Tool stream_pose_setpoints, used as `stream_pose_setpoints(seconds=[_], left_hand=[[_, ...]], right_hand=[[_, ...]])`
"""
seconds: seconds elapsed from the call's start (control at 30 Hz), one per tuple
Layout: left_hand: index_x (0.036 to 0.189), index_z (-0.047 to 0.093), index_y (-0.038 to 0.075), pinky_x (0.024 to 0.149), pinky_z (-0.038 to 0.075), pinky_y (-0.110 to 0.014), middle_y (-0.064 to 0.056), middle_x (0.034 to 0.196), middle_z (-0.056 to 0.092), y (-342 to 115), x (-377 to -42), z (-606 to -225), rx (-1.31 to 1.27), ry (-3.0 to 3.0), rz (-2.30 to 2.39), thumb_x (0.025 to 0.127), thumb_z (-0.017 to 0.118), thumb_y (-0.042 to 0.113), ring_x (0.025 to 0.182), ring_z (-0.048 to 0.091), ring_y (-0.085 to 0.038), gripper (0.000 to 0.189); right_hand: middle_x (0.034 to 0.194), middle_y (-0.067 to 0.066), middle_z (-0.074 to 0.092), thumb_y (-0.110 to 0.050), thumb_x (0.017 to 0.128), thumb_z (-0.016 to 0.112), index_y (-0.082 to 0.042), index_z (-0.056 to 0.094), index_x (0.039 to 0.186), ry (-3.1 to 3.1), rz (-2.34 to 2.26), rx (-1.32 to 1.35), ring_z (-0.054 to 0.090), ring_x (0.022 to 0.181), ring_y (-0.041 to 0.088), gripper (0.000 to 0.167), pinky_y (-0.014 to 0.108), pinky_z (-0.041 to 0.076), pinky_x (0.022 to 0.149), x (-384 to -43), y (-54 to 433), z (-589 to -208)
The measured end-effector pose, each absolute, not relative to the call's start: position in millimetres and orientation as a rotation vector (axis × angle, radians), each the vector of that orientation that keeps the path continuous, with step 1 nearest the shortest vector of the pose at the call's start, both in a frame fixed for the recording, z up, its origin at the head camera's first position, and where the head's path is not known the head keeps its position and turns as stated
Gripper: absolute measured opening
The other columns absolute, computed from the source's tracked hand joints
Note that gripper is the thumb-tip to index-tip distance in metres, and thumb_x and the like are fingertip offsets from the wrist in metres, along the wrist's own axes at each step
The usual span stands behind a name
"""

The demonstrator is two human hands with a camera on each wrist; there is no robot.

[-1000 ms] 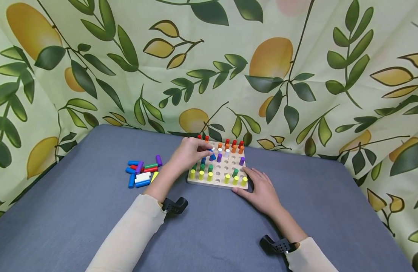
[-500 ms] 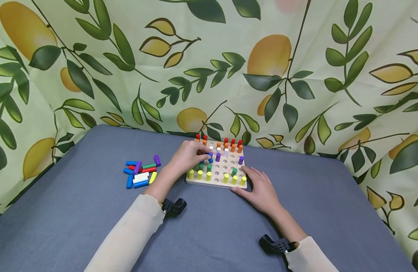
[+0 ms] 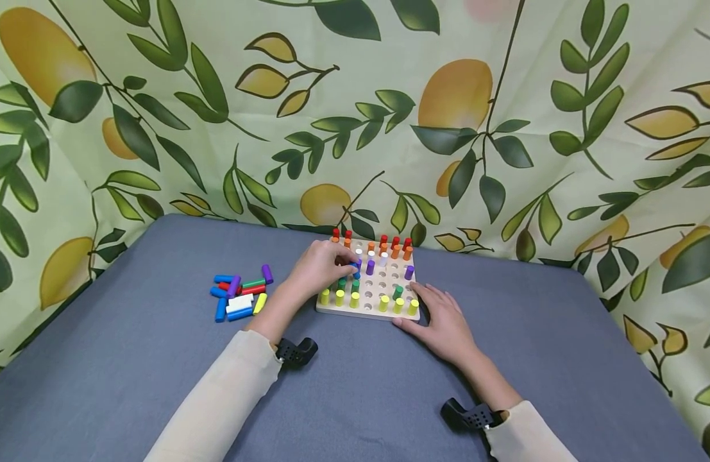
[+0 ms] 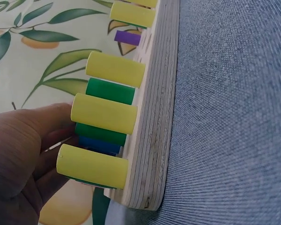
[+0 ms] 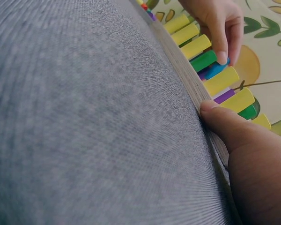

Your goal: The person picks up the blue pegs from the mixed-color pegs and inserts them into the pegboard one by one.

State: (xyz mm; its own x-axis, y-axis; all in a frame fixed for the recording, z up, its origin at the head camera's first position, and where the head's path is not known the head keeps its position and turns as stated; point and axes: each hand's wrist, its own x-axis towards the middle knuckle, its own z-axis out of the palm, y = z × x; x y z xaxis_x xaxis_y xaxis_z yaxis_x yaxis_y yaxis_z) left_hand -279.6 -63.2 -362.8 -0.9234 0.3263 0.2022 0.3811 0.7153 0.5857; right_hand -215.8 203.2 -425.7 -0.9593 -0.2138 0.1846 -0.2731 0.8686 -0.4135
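A wooden pegboard (image 3: 369, 314) holds upright coloured pegs in rows, from red at the back to yellow (image 4: 105, 113) at the front. Over its left half, my left hand (image 3: 319, 266) pinches a blue peg (image 5: 217, 69) between thumb and fingers. The peg stands close above the board, behind a green peg (image 3: 355, 285); its lower end is hard to make out. My right hand (image 3: 445, 325) rests at the board's front right corner. Its thumb (image 5: 216, 112) presses the front edge, and its fairly straight fingers lie along the right side.
Left of the board is a loose pile of pegs, with blue (image 3: 220, 310), purple (image 3: 267, 273), white (image 3: 240, 303), red, green and yellow ones. A grey-blue cloth (image 3: 355, 391) covers the table. Behind it hangs a leaf-and-fruit patterned curtain (image 3: 216, 160).
The blue peg in my left hand has turned more upright and come slightly lower and left over the board. My right hand stays at the corner.
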Motion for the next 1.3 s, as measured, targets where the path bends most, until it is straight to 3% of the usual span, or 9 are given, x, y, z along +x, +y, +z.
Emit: stream_pose_setpoints(seconds=[0.47, 0.7, 1.3], left_hand=[[0.105, 0.081, 0.016, 0.087, 0.055, -0.035, 0.001, 0.098, 0.079, -59.6, -279.7, -361.3, -0.635, -2.87, -0.847, 0.089, 0.079, 0.022, 0.093, 0.07, -0.013, 0.017], [0.105, 0.081, 0.015, 0.085, 0.055, -0.035, 0.0, 0.1, 0.079, -62.5, -279.0, -361.7, -0.636, -2.863, -0.86, 0.089, 0.079, 0.021, 0.092, 0.07, -0.014, 0.017], [0.113, 0.08, 0.018, 0.103, 0.051, -0.046, -0.002, 0.123, 0.075, -61.0, -278.7, -363.0, -0.714, -2.95, -0.779, 0.093, 0.074, 0.026, 0.123, 0.065, -0.022, 0.021]], right_hand=[[0.154, 0.017, 0.05, -0.06, 0.085, 0.072, -0.008, 0.045, 0.152, -2.908, 0.672, 0.373, 0.04, 0.146, 0.042, 0.09, 0.063, 0.022, 0.122, -213.7, 205.1, -423.3], [0.155, 0.015, 0.049, -0.063, 0.085, 0.071, -0.01, 0.044, 0.153, -2.92, 0.664, 0.375, 0.039, 0.147, 0.041, 0.09, 0.063, 0.021, 0.123, -216.5, 203.5, -424.9], [0.155, 0.016, 0.049, -0.061, 0.086, 0.07, -0.009, 0.045, 0.153, -2.915, 0.658, 0.366, 0.04, 0.147, 0.042, 0.089, 0.064, 0.021, 0.122, -216.0, 202.8, -425.1]])
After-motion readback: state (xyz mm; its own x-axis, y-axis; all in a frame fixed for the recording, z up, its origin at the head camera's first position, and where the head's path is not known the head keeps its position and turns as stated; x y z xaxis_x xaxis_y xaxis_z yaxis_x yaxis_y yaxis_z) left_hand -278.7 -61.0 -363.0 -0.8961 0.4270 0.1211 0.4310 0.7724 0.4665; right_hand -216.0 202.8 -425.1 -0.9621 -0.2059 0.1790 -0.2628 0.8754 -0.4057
